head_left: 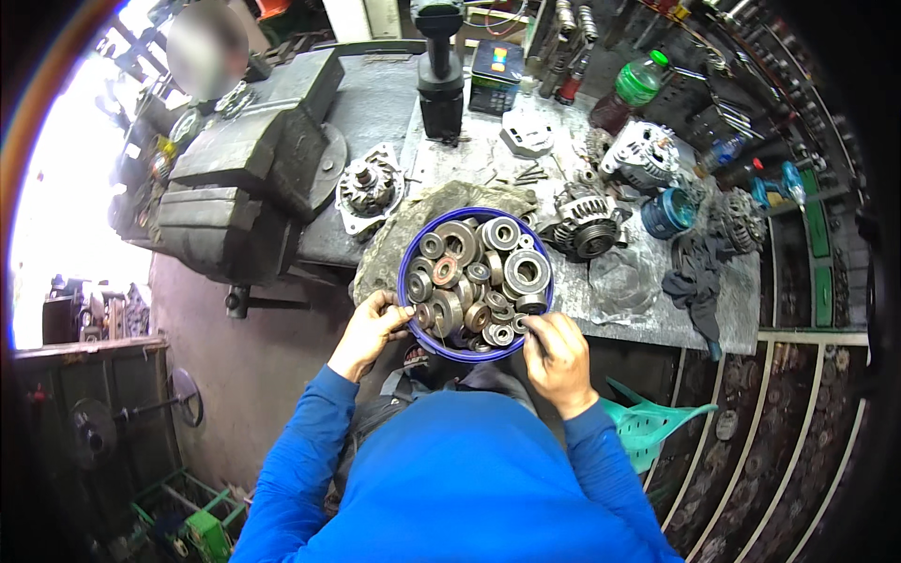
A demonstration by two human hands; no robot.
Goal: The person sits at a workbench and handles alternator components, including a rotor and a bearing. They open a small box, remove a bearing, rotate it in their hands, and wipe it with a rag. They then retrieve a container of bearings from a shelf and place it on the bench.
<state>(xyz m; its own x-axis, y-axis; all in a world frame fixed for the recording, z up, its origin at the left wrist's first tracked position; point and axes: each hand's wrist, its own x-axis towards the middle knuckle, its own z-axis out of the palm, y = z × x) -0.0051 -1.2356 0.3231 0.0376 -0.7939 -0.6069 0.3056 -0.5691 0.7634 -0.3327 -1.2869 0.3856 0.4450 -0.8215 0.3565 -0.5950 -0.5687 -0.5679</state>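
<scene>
A round tub with a blue rim (474, 356), filled with metal ball bearings (457, 242) of several sizes, sits at the bench's near edge in front of my body. At its left side my left hand (374, 333) is closed, thumb and fingers pinching the rim. My right hand (560, 364) is closed on the right side of the rim, its fingertips beside a small bearing (519, 324). One bearing with a reddish ring (446, 272) lies among the grey ones. Some bearings are partly hidden under others.
A large vise (249, 169) stands left, beside an opened alternator part (369, 190). Right of the tub are an alternator (584, 225), another alternator (643, 155), a blue can (668, 213) and a dark rag (694, 286). Below right is a green plastic chair (648, 427).
</scene>
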